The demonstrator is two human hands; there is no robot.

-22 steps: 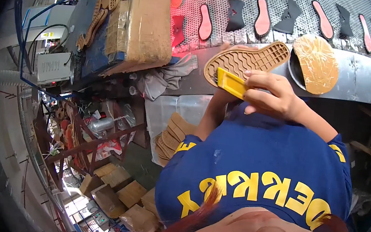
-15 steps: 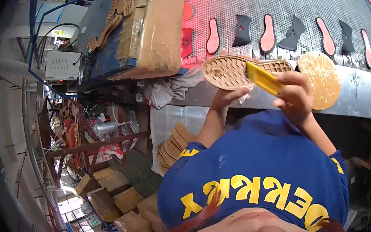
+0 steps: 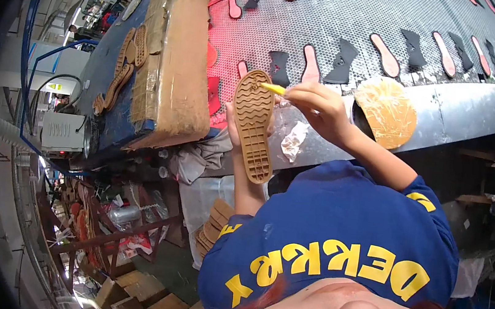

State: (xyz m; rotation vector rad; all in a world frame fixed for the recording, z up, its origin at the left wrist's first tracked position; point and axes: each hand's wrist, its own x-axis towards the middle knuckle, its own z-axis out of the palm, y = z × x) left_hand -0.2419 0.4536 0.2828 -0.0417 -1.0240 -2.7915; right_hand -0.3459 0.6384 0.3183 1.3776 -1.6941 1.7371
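Note:
A tan shoe sole [image 3: 253, 124] with a wavy tread stands nearly upright, its tread facing me. My left hand [image 3: 232, 126] is closed round it from behind, so most of its fingers are hidden. In my right hand [image 3: 322, 107] I grip a flat yellow tool [image 3: 273, 88], whose exact kind I cannot make out. The tool's tip touches or lies just in front of the tread near the sole's upper end. A crumpled white scrap [image 3: 293, 141] lies on the metal ledge below my right hand.
Pink insoles [image 3: 384, 55] and black pieces [image 3: 341, 61] lie in rows on the mesh conveyor [image 3: 363, 20]. A round tan pad [image 3: 385, 113] rests on the metal edge [image 3: 451, 108]. At left, a taped cardboard box [image 3: 179, 53] stands beside several soles [image 3: 123, 71]. More soles [image 3: 212, 227] are stacked below.
The sole has swung from lying crosswise to nearly upright and moved left. My right hand has shifted left with the yellow tool, now seen nearly edge-on. The view has shifted too.

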